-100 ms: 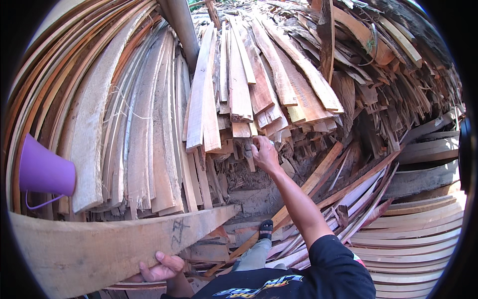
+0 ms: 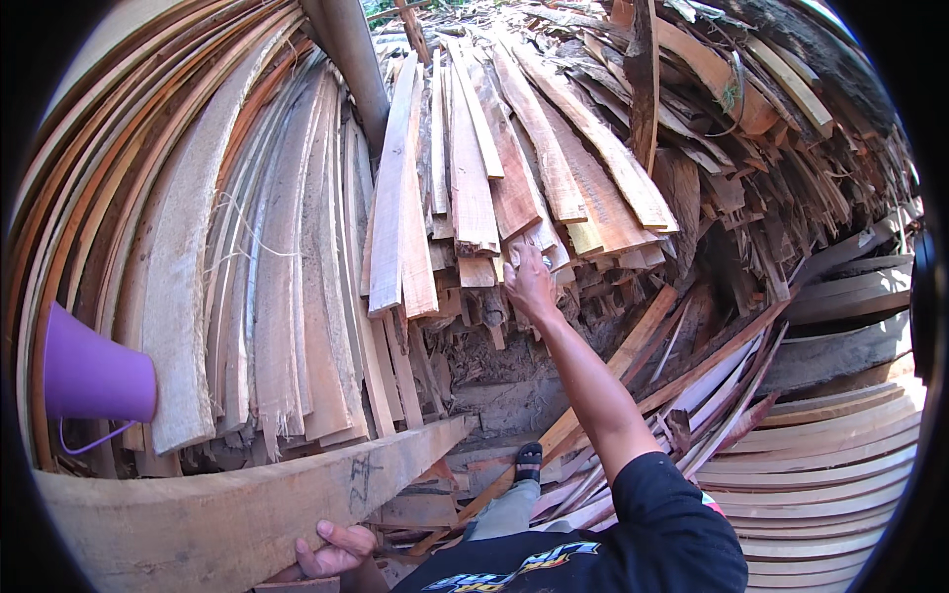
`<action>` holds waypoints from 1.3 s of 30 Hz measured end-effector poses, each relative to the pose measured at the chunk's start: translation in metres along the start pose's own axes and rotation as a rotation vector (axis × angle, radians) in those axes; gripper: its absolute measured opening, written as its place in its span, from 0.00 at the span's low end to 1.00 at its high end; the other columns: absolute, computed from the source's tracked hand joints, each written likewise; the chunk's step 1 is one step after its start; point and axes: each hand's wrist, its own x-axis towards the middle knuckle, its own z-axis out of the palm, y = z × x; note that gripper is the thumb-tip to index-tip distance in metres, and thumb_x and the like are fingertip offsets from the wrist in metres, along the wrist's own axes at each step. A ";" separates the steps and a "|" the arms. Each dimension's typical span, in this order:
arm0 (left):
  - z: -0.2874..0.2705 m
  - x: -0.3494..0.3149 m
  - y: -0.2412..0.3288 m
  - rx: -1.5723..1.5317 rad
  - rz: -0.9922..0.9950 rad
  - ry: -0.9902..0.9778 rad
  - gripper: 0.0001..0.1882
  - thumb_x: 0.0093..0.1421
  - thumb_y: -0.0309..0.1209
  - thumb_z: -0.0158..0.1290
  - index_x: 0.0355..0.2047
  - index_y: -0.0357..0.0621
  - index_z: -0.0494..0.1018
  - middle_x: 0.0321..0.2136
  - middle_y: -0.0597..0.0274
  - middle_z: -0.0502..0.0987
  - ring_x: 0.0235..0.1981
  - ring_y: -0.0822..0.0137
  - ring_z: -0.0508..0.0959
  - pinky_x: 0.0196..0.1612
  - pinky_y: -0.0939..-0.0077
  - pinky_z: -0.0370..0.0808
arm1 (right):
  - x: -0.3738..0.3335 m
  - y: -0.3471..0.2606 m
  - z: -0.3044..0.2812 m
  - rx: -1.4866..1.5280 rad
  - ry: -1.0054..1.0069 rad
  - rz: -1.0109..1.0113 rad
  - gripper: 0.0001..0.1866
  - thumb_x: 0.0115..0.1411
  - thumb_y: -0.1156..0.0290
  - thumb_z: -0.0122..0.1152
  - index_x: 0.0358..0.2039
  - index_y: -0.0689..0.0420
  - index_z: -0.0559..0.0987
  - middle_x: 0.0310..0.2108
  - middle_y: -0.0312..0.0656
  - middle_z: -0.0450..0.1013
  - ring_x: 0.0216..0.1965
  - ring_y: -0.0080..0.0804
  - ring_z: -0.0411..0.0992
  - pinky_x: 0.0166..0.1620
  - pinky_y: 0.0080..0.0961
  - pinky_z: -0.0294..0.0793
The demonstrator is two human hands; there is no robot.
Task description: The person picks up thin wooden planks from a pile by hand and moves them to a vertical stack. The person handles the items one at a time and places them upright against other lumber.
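A long, wide wooden plank point(image 2: 198, 514) stretches across the lower left, dark pencil-like marks on its face. My left hand point(image 2: 336, 551) is closed on its lower edge, the thumb against the face. My right arm reaches out to the stacked boards ahead. There my right hand point(image 2: 532, 285) is closed, fingers curled, right at the sawn end of a board point(image 2: 516, 198) in the pile. What the fingertips hold, if anything, is hidden. A small greyish thing shows beside the fingers, too small to name.
Long boards point(image 2: 178, 296) stand close together on the left, with a purple bucket-like container point(image 2: 99, 368) lying sideways against them. A metal post point(image 2: 351, 69) rises behind. Thin offcuts point(image 2: 717, 395) lie at right, beside layered boards point(image 2: 811, 465). My sandalled foot point(image 2: 529, 460) is below.
My right hand has moved up and slightly forward, closer against the board ends. My left hand still holds the plank. The whole view has tilted slightly.
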 end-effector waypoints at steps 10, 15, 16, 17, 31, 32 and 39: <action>-0.011 -0.014 -0.039 0.427 0.601 0.041 0.08 0.62 0.27 0.47 0.38 0.35 0.65 0.38 0.40 0.67 0.44 0.37 0.68 0.48 0.43 0.67 | 0.105 -0.003 -0.016 -0.595 -0.108 0.196 0.20 0.53 0.59 0.58 0.43 0.59 0.75 0.47 0.46 0.66 0.46 0.40 0.70 0.52 0.40 0.62; 0.000 -0.045 -0.025 0.189 0.262 0.114 0.07 0.61 0.26 0.47 0.38 0.35 0.66 0.37 0.41 0.67 0.43 0.40 0.68 0.47 0.46 0.67 | 0.119 -0.004 0.000 -0.633 -0.059 0.272 0.15 0.51 0.68 0.57 0.40 0.58 0.77 0.46 0.45 0.67 0.47 0.38 0.69 0.51 0.37 0.61; 0.000 -0.048 -0.025 0.170 0.233 0.116 0.07 0.61 0.26 0.47 0.38 0.35 0.66 0.37 0.41 0.68 0.43 0.41 0.68 0.47 0.47 0.67 | 0.119 -0.005 0.001 -0.624 -0.061 0.261 0.14 0.51 0.68 0.57 0.39 0.58 0.77 0.45 0.45 0.67 0.47 0.38 0.69 0.51 0.37 0.60; 0.000 -0.052 -0.025 0.149 0.200 0.117 0.07 0.61 0.25 0.47 0.37 0.35 0.66 0.37 0.42 0.68 0.42 0.42 0.68 0.47 0.48 0.67 | 0.121 -0.007 0.001 -0.616 -0.062 0.249 0.14 0.51 0.69 0.56 0.39 0.57 0.77 0.44 0.45 0.67 0.47 0.37 0.68 0.51 0.37 0.60; -0.002 -0.062 -0.020 0.069 0.087 0.113 0.06 0.59 0.22 0.48 0.36 0.33 0.67 0.36 0.46 0.68 0.39 0.50 0.69 0.45 0.58 0.67 | 0.117 -0.030 0.028 -0.104 -0.035 0.192 0.18 0.52 0.73 0.53 0.43 0.63 0.65 0.40 0.55 0.67 0.43 0.52 0.70 0.49 0.46 0.66; -0.002 -0.063 -0.019 0.066 0.086 0.110 0.05 0.59 0.22 0.48 0.35 0.33 0.67 0.36 0.46 0.68 0.39 0.51 0.69 0.44 0.58 0.67 | 0.114 -0.029 0.032 -0.071 0.018 0.168 0.18 0.53 0.75 0.51 0.45 0.64 0.64 0.40 0.56 0.67 0.43 0.53 0.70 0.50 0.46 0.65; 0.004 -0.066 -0.023 0.029 0.098 0.131 0.05 0.58 0.21 0.48 0.34 0.32 0.68 0.35 0.48 0.69 0.37 0.55 0.70 0.43 0.64 0.67 | 0.117 -0.033 0.050 -0.199 0.143 -0.269 0.09 0.53 0.77 0.50 0.36 0.61 0.68 0.32 0.52 0.71 0.31 0.49 0.74 0.33 0.41 0.75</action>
